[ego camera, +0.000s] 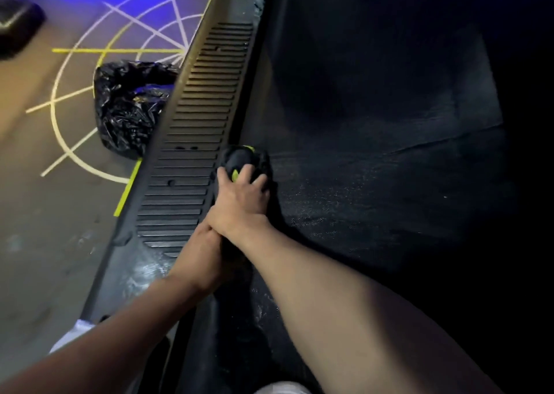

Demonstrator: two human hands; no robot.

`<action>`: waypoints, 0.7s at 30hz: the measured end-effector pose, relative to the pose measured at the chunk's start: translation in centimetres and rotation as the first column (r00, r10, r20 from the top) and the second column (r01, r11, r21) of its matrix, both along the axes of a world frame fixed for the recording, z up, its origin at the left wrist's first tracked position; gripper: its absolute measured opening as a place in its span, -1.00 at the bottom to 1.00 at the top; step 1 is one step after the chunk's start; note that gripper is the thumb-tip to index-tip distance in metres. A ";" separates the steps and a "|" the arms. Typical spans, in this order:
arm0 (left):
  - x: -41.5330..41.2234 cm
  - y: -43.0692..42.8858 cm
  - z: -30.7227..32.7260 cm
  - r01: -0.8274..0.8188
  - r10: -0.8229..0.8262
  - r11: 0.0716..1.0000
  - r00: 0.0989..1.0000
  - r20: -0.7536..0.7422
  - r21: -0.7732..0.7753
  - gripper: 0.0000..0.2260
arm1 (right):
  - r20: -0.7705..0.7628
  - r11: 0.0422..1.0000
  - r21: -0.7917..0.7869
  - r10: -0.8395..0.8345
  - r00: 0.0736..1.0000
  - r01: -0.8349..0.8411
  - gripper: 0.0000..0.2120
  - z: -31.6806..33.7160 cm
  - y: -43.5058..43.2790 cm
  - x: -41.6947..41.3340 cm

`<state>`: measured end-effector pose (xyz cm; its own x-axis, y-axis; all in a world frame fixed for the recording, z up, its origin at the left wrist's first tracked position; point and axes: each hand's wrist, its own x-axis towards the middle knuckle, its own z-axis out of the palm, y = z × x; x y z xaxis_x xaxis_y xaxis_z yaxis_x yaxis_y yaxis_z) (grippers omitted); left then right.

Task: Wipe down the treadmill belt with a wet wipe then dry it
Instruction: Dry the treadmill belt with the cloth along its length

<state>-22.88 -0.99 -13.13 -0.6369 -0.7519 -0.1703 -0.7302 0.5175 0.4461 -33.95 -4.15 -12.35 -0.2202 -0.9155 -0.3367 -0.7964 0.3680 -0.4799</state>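
Observation:
The dark treadmill belt fills the right half of the view, and it looks damp and speckled near its left edge. A black and lime-green wiping pad lies on that edge, beside the ridged side rail. My right hand presses on the pad with fingers wrapped over it. My left hand sits just behind and under my right wrist, touching it. Its fingers are hidden, so I cannot tell if it holds anything.
A crumpled black plastic bag lies on the floor against the rail's outer side. White and yellow floor markings curve across the grey floor on the left. A dark object sits at the far top left. The belt's right side is in deep shadow.

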 end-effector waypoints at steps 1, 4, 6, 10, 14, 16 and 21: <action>-0.2 0.3 0.2 -0.001 0.001 1.000 1.000 0.012 -0.003 -0.41 | -0.021 1.000 -0.007 0.030 0.999 -0.030 -0.29 -0.1 -0.1 0.0; -2.5 1.5 1.2 -0.055 0.050 0.999 0.920 0.388 0.000 -0.15 | -0.060 0.993 -0.048 0.107 0.992 -0.110 -0.47 -0.3 0.3 -1.5; -4.3 2.4 1.6 -0.096 0.070 0.995 0.835 0.546 0.019 -0.12 | -0.079 0.987 -0.068 0.138 0.987 -0.143 -0.60 0.0 0.6 -2.4; -7.7 3.6 2.1 -0.193 0.035 0.955 0.829 0.558 0.227 -0.08 | -0.126 0.986 -0.037 0.157 0.979 -0.163 -0.63 0.4 2.3 -5.0; -12.7 5.0 1.2 -0.072 -0.091 0.940 0.890 0.448 0.333 0.02 | -0.164 1.000 0.019 -0.007 0.986 0.011 -0.58 0.5 5.6 -11.6; -15.4 6.0 0.9 -0.038 -0.145 0.932 0.872 0.467 0.362 0.07 | -0.208 0.992 0.091 -0.067 0.976 0.088 -0.50 0.8 8.1 -15.8; -18.0 7.1 1.0 -0.107 -0.104 0.946 0.795 0.598 0.307 0.14 | -0.269 0.923 0.267 -0.204 0.941 0.276 -0.32 1.8 14.9 -22.4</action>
